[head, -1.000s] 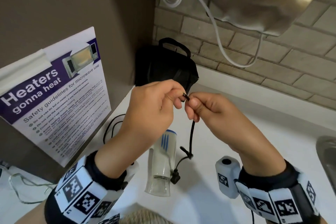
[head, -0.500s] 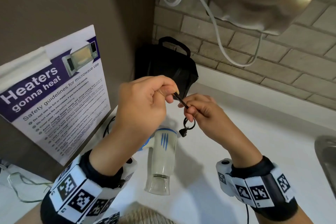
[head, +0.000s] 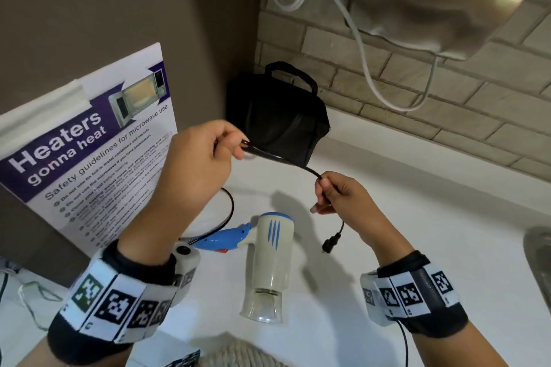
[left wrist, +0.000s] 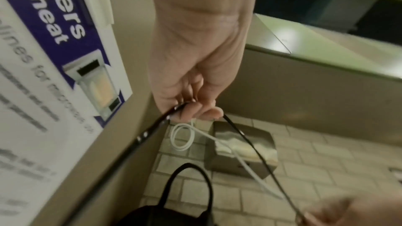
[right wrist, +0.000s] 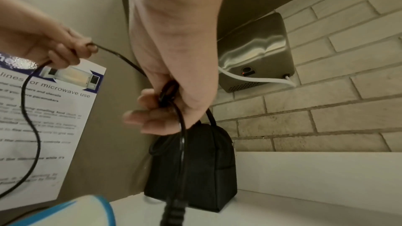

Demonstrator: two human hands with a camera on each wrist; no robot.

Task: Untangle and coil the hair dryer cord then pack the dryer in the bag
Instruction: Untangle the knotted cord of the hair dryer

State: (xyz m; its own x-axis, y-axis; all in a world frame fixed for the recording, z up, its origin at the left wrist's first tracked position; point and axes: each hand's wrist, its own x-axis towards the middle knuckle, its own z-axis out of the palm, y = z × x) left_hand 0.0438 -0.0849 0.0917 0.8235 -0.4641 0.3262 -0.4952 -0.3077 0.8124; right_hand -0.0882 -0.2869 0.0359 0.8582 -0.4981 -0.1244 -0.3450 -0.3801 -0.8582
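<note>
Cord (head: 283,161), one, stretched between my two hands: left hand (head: 196,170) pinches it, right hand (head: 337,197) grips near the plug (head: 331,243); one dryer (head: 268,259) mid-worktop (head: 417,247), one bag (head: 280,116) in the back corner

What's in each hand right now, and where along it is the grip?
Both hold the black cord. The left hand pinches it farther up its length; the right hand pinches it near the plug, which dangles below.
</note>
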